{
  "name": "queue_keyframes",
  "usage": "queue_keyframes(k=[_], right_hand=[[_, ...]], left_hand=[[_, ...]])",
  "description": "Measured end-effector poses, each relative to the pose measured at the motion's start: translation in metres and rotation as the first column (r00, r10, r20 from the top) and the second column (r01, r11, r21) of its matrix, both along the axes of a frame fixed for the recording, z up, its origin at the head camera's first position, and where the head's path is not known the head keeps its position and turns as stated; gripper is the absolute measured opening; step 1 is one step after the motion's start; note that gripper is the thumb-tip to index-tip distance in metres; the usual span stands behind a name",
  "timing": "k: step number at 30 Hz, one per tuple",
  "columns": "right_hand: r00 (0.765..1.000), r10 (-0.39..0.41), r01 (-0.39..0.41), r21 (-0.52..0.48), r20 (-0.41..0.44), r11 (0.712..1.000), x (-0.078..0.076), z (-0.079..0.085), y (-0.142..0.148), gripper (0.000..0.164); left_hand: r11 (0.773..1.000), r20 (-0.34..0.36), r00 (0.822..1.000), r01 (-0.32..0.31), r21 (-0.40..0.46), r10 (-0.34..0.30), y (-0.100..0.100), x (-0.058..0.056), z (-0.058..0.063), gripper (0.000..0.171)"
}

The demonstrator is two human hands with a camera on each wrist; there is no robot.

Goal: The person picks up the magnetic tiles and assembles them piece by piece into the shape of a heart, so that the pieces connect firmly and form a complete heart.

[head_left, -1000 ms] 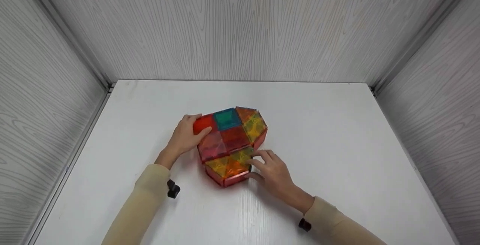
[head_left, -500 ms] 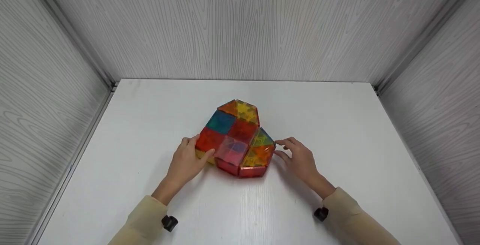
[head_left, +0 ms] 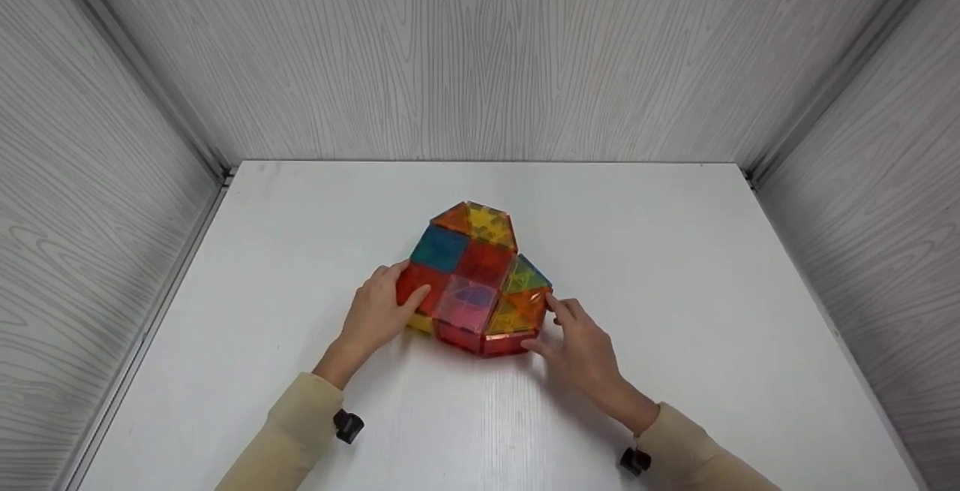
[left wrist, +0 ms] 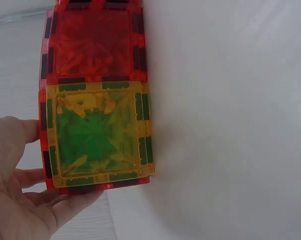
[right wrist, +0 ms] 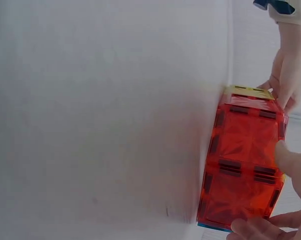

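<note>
A box-like, heart-shaped structure of translucent magnetic tiles (head_left: 487,262) lies on the white table. Its top has blue, red and pink squares, with orange, yellow and green triangles on two lobes. My left hand (head_left: 375,307) grips the left corner, thumb over the top red square. In the left wrist view, a yellow side tile (left wrist: 95,132) and a red side tile (left wrist: 93,42) stand beside that hand. My right hand (head_left: 589,352) holds the right lobe, its thumb at the front wall. Red side tiles (right wrist: 245,137) face the right wrist camera. The structure's underside is hidden.
The white tabletop (head_left: 645,236) spreads around the structure. Grey wood-grain panels enclose it: a back wall (head_left: 480,63), a left wall (head_left: 90,100) and a right wall (head_left: 870,138). Both wrists carry small black camera mounts (head_left: 348,426).
The tile structure has turned counterclockwise, its near lobe swinging to the right. My right hand moved right with its fingertips at the corner, then closed around the right lobe. My left hand kept its grip.
</note>
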State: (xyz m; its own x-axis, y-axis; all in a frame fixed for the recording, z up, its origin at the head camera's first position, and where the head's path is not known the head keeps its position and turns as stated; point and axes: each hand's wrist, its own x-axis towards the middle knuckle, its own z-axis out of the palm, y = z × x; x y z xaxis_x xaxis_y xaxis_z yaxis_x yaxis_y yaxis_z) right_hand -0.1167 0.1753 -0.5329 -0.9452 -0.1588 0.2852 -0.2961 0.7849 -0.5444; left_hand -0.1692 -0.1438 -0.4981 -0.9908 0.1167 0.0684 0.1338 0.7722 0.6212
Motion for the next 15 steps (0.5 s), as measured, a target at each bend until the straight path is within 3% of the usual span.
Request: queue_keyframes(k=[7, 12, 15], right_hand=[[0.999, 0.021, -0.022, -0.031, -0.025, 0.999, -0.022, -0.004, 0.023, 0.068], [0.999, 0.042, -0.044, -0.089, -0.018, 0.995, -0.047, -0.007, 0.042, 0.061], [0.999, 0.038, -0.039, -0.139, -0.010, 0.990, -0.053, -0.007, 0.047, 0.059]], left_hand=[[0.996, -0.029, 0.996, -0.087, 0.034, 0.088, 0.025, 0.032, -0.004, 0.073], [0.994, -0.001, 0.997, -0.077, 0.077, 0.078, 0.048, 0.061, -0.006, 0.084], [0.992, 0.038, 0.997, -0.075, 0.105, 0.071, 0.051, 0.064, -0.003, 0.082]])
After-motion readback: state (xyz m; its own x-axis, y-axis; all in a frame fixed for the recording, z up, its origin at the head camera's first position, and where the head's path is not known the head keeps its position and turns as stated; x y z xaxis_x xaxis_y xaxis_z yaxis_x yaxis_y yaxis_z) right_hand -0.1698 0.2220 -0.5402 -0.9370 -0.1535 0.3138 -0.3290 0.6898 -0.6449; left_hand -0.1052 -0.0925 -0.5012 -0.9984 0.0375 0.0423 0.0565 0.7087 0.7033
